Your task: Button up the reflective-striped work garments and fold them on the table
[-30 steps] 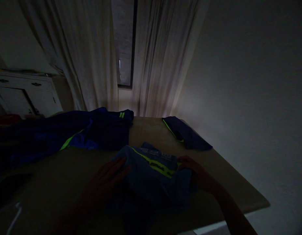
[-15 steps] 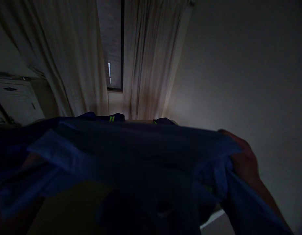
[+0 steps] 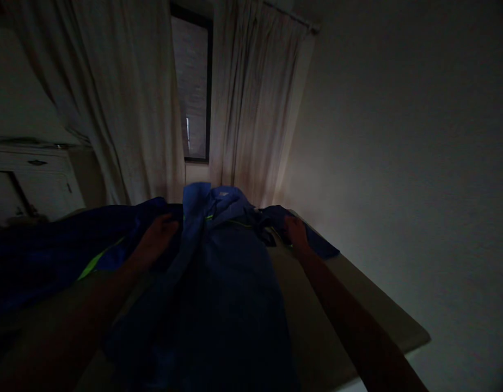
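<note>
We see a big blue shirt point(image 3: 239, 283) from the middle down to the bottom, and dark blue cloth point(image 3: 59, 245) at the left. Near the middle, our left hand point(image 3: 160, 231) and right hand point(image 3: 295, 231) flank the shirt; we can't tell if they hold anything.

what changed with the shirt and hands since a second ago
The blue shirt, bunched before, was lifted and now stretches lengthwise over the table, collar toward the curtains. The left hand and right hand have moved forward, either side of the collar; what they grip is unclear. The dark blue clothing at left and dark garment at right remain roughly in place.
</note>
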`<state>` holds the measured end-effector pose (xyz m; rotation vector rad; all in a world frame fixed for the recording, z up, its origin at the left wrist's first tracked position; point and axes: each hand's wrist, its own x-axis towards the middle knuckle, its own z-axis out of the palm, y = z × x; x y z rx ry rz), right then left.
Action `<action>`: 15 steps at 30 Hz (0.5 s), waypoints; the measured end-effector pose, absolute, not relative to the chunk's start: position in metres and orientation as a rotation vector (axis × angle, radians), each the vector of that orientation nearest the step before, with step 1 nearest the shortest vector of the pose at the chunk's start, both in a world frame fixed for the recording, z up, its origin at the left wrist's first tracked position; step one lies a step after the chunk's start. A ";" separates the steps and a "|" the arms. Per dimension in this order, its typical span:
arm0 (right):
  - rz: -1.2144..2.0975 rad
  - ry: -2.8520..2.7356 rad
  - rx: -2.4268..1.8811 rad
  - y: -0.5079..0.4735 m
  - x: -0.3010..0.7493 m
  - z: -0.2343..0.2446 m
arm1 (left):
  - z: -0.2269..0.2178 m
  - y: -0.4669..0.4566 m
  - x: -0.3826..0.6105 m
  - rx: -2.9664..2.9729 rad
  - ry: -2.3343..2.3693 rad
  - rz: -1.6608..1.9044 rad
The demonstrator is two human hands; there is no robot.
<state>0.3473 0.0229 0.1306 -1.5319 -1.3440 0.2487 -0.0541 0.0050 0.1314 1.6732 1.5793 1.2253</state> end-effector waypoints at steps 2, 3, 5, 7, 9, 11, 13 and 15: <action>0.346 -1.369 -1.597 -0.008 0.346 0.073 | 0.062 -0.010 -0.080 1.739 1.730 1.006; 0.387 -1.396 -1.614 -0.026 0.345 0.048 | 0.032 -0.018 -0.091 1.737 1.795 0.920; 0.440 -1.565 -1.604 -0.058 0.344 0.006 | -0.014 -0.033 -0.111 1.837 1.841 0.823; 0.429 -1.819 -1.601 -0.083 0.344 -0.018 | -0.036 -0.043 -0.124 1.867 1.908 0.769; 0.419 -2.003 -1.608 -0.096 0.346 -0.027 | -0.039 -0.049 -0.129 1.794 2.005 0.709; 0.424 -2.061 -1.640 -0.099 0.351 -0.023 | -0.031 -0.054 -0.128 1.745 2.010 0.663; 0.410 -2.050 -1.697 -0.098 0.363 -0.015 | -0.024 -0.063 -0.123 1.764 1.936 0.662; 0.375 -2.036 -1.759 -0.098 0.382 -0.007 | -0.021 -0.079 -0.119 1.826 1.843 0.683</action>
